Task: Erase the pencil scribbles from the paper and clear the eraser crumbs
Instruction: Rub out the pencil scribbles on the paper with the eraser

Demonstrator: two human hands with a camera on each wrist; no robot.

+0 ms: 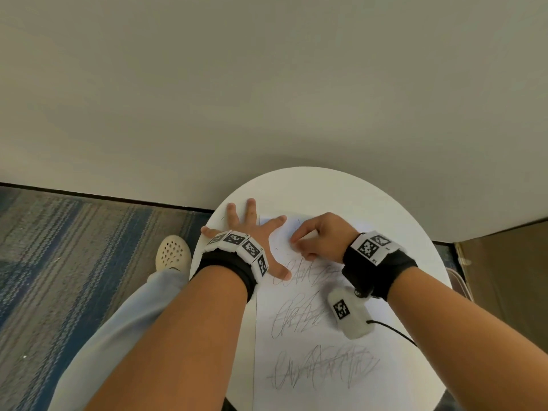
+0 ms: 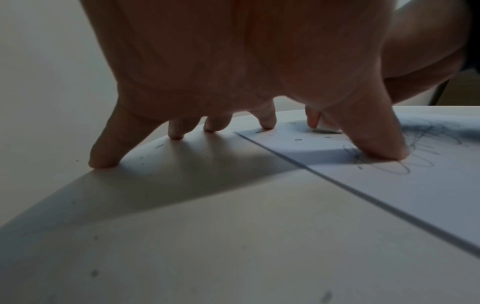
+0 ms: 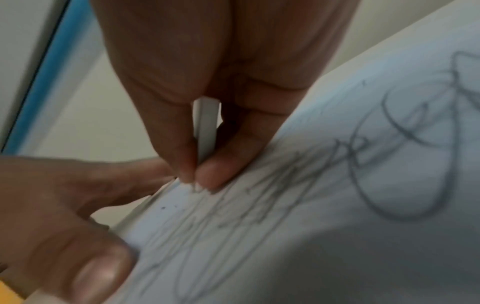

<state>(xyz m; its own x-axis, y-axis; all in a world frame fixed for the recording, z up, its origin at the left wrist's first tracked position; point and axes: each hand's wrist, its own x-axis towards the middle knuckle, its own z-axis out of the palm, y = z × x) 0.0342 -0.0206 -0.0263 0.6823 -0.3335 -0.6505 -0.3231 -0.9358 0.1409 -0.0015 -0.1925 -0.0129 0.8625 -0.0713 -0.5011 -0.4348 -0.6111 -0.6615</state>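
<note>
A white sheet of paper point(image 1: 264, 336) lies on the round white table point(image 1: 326, 191). Three pencil scribbles remain on it: top point(image 1: 305, 272), middle point(image 1: 296, 317) and bottom point(image 1: 323, 366). My left hand point(image 1: 252, 232) is spread flat, its straight fingers pressing the table and the sheet's far-left corner, the thumb point(image 2: 384, 152) on the top scribble. My right hand point(image 1: 296, 241) pinches a small white eraser point(image 3: 206, 127) between thumb and fingers, its end point(image 2: 326, 128) on the paper above the top scribble. Dark crumbs point(image 2: 298, 139) dot the paper and table.
The table stands against a plain wall point(image 1: 267, 84), its far edge close behind my fingers. A striped carpet point(image 1: 74, 247) and my foot in a cream clog point(image 1: 173, 253) lie to the left. A black cable point(image 1: 394, 333) trails from my right wrist across the sheet.
</note>
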